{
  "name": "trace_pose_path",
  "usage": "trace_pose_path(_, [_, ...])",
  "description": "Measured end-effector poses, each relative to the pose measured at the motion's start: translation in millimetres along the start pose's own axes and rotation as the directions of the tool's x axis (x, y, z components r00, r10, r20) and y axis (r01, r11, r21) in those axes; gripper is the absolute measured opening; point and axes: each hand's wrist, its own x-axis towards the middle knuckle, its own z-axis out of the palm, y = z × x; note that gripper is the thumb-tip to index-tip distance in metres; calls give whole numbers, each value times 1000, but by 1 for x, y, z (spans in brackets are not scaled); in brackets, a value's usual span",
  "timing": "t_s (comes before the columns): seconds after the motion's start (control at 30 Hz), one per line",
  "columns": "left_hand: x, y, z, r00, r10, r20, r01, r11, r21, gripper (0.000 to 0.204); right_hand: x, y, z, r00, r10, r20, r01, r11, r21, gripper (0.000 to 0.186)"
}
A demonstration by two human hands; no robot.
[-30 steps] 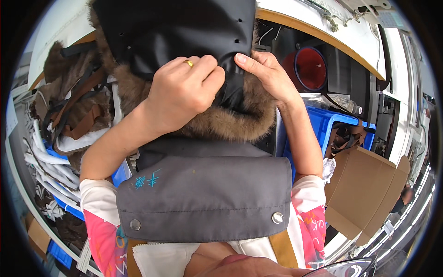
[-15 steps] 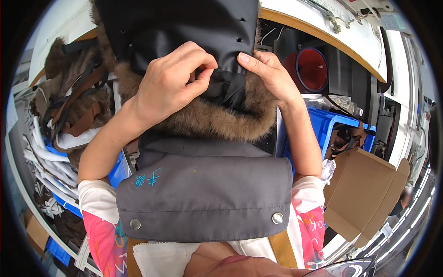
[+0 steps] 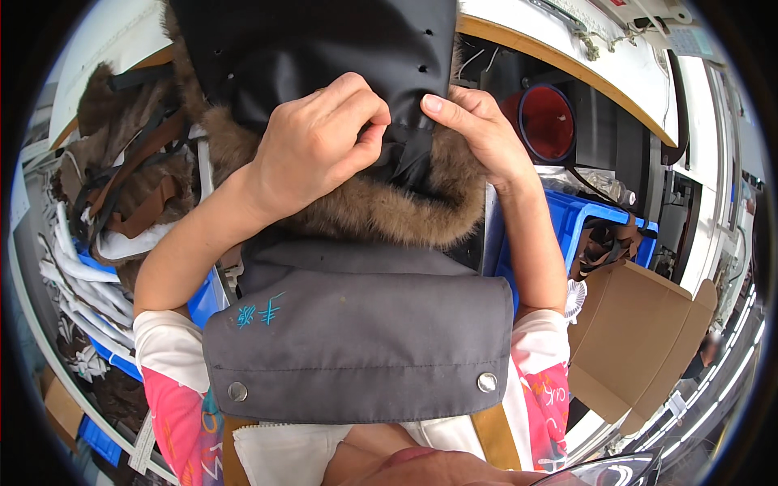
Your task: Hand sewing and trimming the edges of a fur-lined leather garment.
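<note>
A smooth black leather-like panel (image 3: 324, 40), with small punched holes and a brown fur border (image 3: 405, 217), lies in front of me. My right hand (image 3: 484, 134) grips its right side, thumb on the black face, the other fingers hidden behind the fur. Over the middle of the panel's lower part, my left hand (image 3: 324, 146) is closed in a pinch with the fingertips bent inward. Whatever is between those fingertips is hidden or too small to name. Beneath the hands, a black ribbon-like strip (image 3: 415, 158) lies in a loose fold against the fur.
To the left are brown fur pieces with straps (image 3: 146, 194) and white padded strips (image 3: 81, 283). A blue crate (image 3: 567, 215) and an open cardboard box (image 3: 632, 348) stand on the right. A red-lined round container (image 3: 547, 121) sits below the white table edge (image 3: 600, 73).
My left hand has shifted slightly to the right, its pinched fingers turned further over the panel. The right hand keeps its grip, having moved only a little.
</note>
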Motion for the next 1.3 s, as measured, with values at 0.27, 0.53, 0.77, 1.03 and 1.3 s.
trace_pose_path(0.27, [-3,2,-2,996,-91,5,91,996,-5,12,-2,-58,-44,643,-739,-203,272,468,-841,19])
trace_pose_path(0.53, [-4,7,0,989,-149,-6,149,989,-4,12,46,-78,-110,668,-725,169,125,-115,-985,25])
trace_pose_path(0.77, [-6,7,3,961,-278,-9,276,956,-96,11,6,-86,-64,739,-669,-87,144,283,-948,28])
trace_pose_path(1.03, [0,11,3,954,-298,-10,295,946,-132,10,-30,-59,-7,853,-475,216,350,214,-912,30])
trace_pose_path(1.3, [-2,13,2,945,-326,20,326,938,-116,11,-22,-48,3,771,-507,386,448,-1,-894,26])
